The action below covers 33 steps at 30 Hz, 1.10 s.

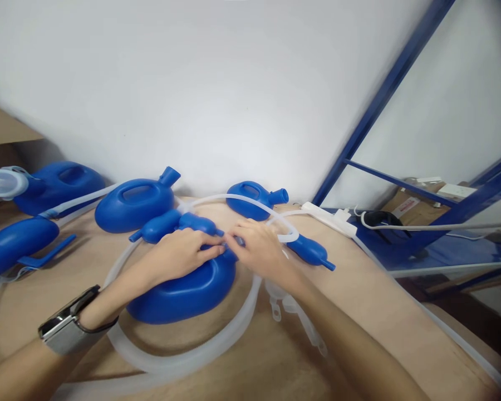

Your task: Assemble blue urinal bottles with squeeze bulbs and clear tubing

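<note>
My left hand (182, 253) lies on top of a blue plastic container (183, 292) in the middle of the wooden table (259, 356), fingers curled over its spout end. My right hand (256, 245) meets it from the right, fingertips pinched at the same spout; what they pinch is too small to make out. A translucent white hose (183, 362) loops round the container and arcs behind both hands. A blue bulb (313, 252) lies just right of my right hand. A watch sits on my left wrist.
Several more blue containers (136, 203) and bulbs stand along the white wall at the back and left. A white power strip (329, 218) and cable lie at the right, by a blue metal frame (376, 111). Clear plastic fittings (292, 312) lie under my right forearm.
</note>
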Available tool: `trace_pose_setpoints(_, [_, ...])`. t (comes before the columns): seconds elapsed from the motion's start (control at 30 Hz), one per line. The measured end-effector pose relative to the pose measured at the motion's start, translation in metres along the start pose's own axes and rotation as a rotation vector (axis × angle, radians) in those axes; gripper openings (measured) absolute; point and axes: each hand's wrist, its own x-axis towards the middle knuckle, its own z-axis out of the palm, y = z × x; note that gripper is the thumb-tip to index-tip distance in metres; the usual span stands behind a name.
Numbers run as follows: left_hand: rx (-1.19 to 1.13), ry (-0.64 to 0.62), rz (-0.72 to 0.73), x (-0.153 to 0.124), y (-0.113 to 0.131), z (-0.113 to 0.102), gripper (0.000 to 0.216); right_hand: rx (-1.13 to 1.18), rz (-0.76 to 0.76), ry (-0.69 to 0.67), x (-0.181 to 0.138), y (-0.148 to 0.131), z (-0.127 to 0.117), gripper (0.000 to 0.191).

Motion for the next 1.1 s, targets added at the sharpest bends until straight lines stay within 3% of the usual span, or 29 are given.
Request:
trace_pose_setpoints(0.1, [-0.015, 0.009, -0.018, 0.000, 0.001, 0.002, 0.046, 0.060, 0.012, 0.051, 0.000, -0.001, 0.002, 0.021])
trace_pose_setpoints(0.2, [-0.032, 0.017, -0.006, 0.000, 0.000, 0.002, 0.046, 0.117, 0.019, 0.093, -0.001, -0.001, 0.003, 0.029])
trace_pose_setpoints(0.43, [-0.055, 0.037, 0.010, 0.002, -0.001, 0.003, 0.046, 0.073, -0.001, -0.004, 0.000, 0.000, -0.004, 0.027])
trace_pose_setpoints(0.57, [-0.060, 0.051, 0.010, 0.000, 0.002, 0.003, 0.048, 0.189, -0.079, -0.147, -0.002, 0.009, -0.027, 0.035])
trace_pose_setpoints(0.7, [-0.034, 0.056, 0.014, -0.003, 0.002, 0.003, 0.064, 0.242, 0.030, -0.136, -0.011, 0.036, -0.063, 0.060])
trace_pose_setpoints(0.87, [-0.092, -0.040, 0.165, -0.006, -0.016, -0.001, 0.073, 0.160, 0.043, -0.261, -0.017, 0.070, -0.089, 0.050])
trace_pose_setpoints(1.0, [-0.137, -0.040, 0.226, -0.008, -0.026, -0.009, 0.062, 0.165, -0.045, -0.308, -0.014, 0.059, -0.087, 0.042])
trace_pose_setpoints(1.1, [-0.168, -0.021, 0.224, -0.012, -0.019, -0.021, 0.057, 0.186, -0.061, -0.247, -0.011, 0.044, -0.085, 0.043])
